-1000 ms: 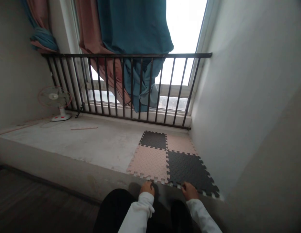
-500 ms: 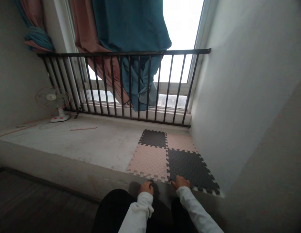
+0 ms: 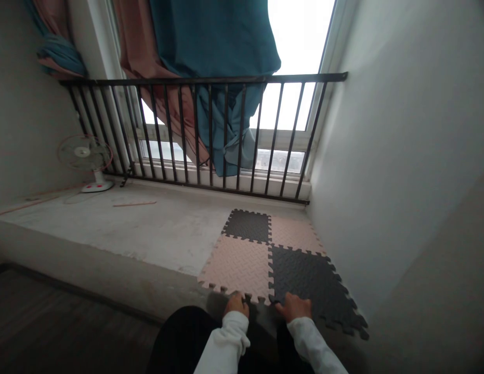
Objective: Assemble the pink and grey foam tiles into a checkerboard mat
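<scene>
A foam puzzle mat of pink and black interlocking tiles lies on the window ledge, by the right wall. My left hand (image 3: 236, 304) is closed at the toothed front edge of the near pink tile (image 3: 242, 262). My right hand (image 3: 295, 307) is closed on the front edge of the near black tile (image 3: 310, 278), close to its seam with the pink one. Behind these lie a far black tile (image 3: 247, 225) and a far pink tile (image 3: 294, 232). The mat's front edge sticks out past the ledge's edge. My fingertips are partly hidden.
The pale ledge (image 3: 159, 228) carries a white fan (image 3: 95, 184) at the far left and a thin stick (image 3: 134, 204). A dark metal railing (image 3: 203, 80) runs before the window, with blue and pink curtains (image 3: 214, 41) behind. A bare wall (image 3: 401, 156) bounds the right side.
The mat has slid toward me, its front edge now overhanging the ledge. Both hands have come slightly nearer with it, and my left hand now meets the pink tile's edge.
</scene>
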Demonstrator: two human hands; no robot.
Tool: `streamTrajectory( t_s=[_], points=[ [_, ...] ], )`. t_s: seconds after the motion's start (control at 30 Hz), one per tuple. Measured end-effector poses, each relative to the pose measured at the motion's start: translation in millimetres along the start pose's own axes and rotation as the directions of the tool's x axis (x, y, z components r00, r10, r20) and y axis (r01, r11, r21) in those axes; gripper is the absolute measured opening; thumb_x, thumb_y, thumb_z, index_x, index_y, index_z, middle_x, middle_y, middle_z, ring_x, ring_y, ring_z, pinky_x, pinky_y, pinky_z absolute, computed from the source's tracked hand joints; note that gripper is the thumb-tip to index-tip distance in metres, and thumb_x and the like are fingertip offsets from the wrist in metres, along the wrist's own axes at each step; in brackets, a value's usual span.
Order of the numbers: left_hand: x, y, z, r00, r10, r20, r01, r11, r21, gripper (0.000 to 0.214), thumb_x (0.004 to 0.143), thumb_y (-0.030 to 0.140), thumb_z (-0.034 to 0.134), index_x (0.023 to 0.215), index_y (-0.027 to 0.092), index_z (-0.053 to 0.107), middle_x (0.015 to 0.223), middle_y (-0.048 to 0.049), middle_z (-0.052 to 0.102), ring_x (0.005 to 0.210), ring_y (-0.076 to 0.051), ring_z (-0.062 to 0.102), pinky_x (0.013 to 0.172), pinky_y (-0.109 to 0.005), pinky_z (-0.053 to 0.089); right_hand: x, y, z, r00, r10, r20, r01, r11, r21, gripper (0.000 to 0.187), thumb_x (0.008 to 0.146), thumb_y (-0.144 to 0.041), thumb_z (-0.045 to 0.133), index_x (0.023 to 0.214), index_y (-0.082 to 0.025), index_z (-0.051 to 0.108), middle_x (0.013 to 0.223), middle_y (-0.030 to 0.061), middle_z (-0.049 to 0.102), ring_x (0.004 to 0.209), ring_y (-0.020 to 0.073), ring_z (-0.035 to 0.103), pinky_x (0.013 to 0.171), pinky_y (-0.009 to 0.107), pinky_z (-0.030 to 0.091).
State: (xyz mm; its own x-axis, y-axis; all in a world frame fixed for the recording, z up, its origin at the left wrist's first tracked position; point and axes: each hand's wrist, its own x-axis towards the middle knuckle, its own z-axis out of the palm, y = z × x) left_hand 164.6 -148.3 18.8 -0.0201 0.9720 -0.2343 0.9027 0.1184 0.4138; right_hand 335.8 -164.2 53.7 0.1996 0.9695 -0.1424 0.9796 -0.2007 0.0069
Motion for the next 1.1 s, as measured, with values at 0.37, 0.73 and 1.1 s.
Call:
streamTrajectory(
  t_s=[0.37, 0.73, 1.1],
  points=[
    [-9, 7, 2.9, 0.989, 0.074, 0.126, -0.091, 0.987, 0.13, 0.03, 0.072, 0.02, 0.05, 0.102, 0.023, 0.052, 0.104, -0.0046, 0.059, 0.096, -0.017, 0.054, 0.079, -0.03, 0.042, -17, 28, 17, 0.997, -0.071, 0.031, 0.071, 0.997, 0.01, 0.03, 0.077, -0.036, 0.035, 0.09, -0.021, 0.058, 0.094, 0.0097, 0.064, 0.09, 0.0242, 0.057, 0.076, 0.043, 0.037],
    [-5, 8, 9.7, 0.995, -0.036, 0.096, 0.016, 0.979, 0.201, 0.047, 0.07, 0.019, 0.053, 0.116, 0.021, 0.044, 0.111, -0.0117, 0.055, 0.104, -0.022, 0.049, 0.082, -0.036, 0.04, 74, 53, -9, 0.984, 0.082, 0.159, -0.066, 0.992, -0.106, 0.061, 0.072, -0.036, 0.05, 0.128, -0.021, 0.032, 0.134, 0.0159, 0.033, 0.121, 0.0272, 0.032, 0.091, 0.047, 0.031],
    [7, 1, 10.4, 0.972, 0.008, 0.233, -0.055, 0.979, 0.194, 0.058, 0.07, 0.011, 0.041, 0.128, 0.017, 0.034, 0.112, -0.015, 0.056, 0.105, -0.023, 0.05, 0.085, -0.036, 0.041, 175, 30, -25, 0.951, -0.018, 0.308, 0.04, 0.997, -0.062, 0.115, 0.034, -0.025, 0.079, 0.132, -0.03, 0.019, 0.141, 0.0163, 0.015, 0.128, 0.0315, 0.011, 0.097, 0.044, 0.026]
  ],
)
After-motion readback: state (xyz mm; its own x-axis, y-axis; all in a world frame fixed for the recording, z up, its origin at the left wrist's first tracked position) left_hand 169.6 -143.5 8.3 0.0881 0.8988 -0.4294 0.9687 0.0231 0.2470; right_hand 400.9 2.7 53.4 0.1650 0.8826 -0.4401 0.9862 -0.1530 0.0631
